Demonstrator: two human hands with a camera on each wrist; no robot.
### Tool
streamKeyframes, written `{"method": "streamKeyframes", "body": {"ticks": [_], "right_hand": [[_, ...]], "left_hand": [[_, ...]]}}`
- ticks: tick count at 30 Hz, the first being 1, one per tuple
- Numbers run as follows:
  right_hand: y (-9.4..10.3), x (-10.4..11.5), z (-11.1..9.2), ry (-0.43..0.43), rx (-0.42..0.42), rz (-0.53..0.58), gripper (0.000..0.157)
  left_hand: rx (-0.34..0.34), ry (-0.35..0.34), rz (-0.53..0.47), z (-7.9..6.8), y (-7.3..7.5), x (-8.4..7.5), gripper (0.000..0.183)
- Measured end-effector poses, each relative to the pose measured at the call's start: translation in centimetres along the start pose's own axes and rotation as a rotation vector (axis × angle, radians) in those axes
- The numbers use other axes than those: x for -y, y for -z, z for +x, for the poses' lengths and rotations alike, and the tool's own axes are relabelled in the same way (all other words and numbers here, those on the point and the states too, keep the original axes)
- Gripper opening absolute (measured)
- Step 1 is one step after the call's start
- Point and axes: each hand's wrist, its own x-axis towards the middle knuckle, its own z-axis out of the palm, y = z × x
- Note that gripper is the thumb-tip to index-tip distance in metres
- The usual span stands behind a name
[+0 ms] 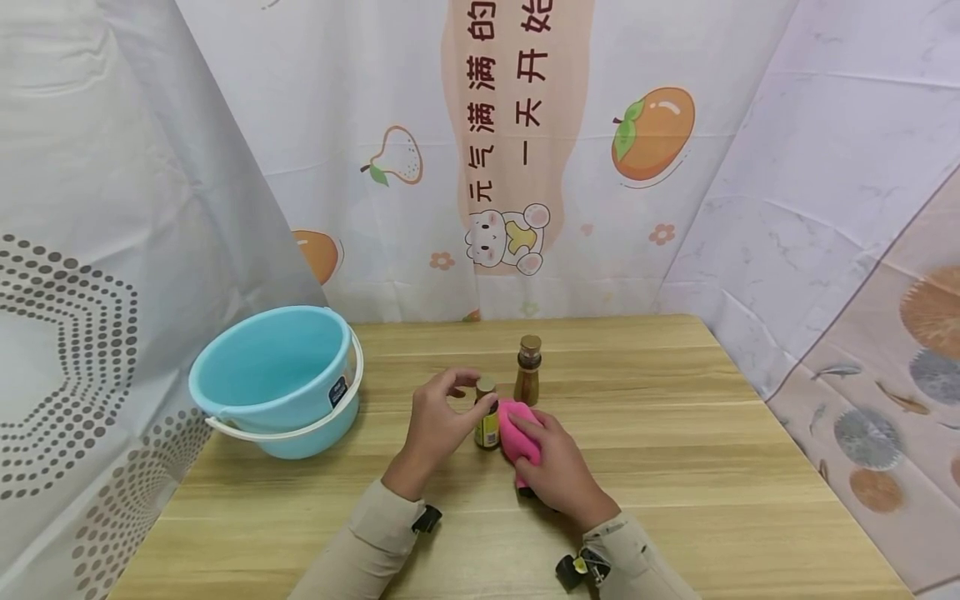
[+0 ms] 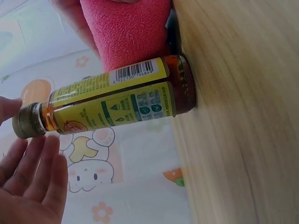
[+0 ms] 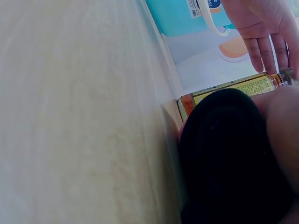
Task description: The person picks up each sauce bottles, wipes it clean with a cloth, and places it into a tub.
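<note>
A small bottle (image 1: 488,430) with a yellow label and a brownish cap stands upright on the wooden table. My left hand (image 1: 437,419) has its thumb on one side of the cap (image 2: 29,121) and its fingertips on the other, pinching it lightly. In my right hand (image 1: 561,468) is a pink, fuzzy, towel-like thing (image 1: 517,437), gripped and pressed against the bottle's side. A black rounded part (image 3: 229,158) shows at its near end and fills much of the right wrist view. Part of the pink thing is hidden under my fingers.
Just behind the pink thing stands a second, taller bottle (image 1: 528,379) with a brown cap. A light blue bucket (image 1: 300,425) with a white handle is on the table's left side. Printed curtains (image 1: 360,275) hang along the back and both sides.
</note>
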Motion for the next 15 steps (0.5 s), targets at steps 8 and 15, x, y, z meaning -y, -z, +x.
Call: {"method": "streamKeyframes", "body": {"ticks": [8,15], "right_hand": [[0.0,-0.01,0.01,-0.002,0.008,-0.003,0.068],[-0.03,0.02,-0.08,0.039,-0.03,0.003,0.069]], "left_hand": [[-0.018,0.001,0.034,-0.13,-0.1,0.1,0.029],[-0.016,-0.01,0.017,-0.08,-0.18,0.34,0.026]]}}
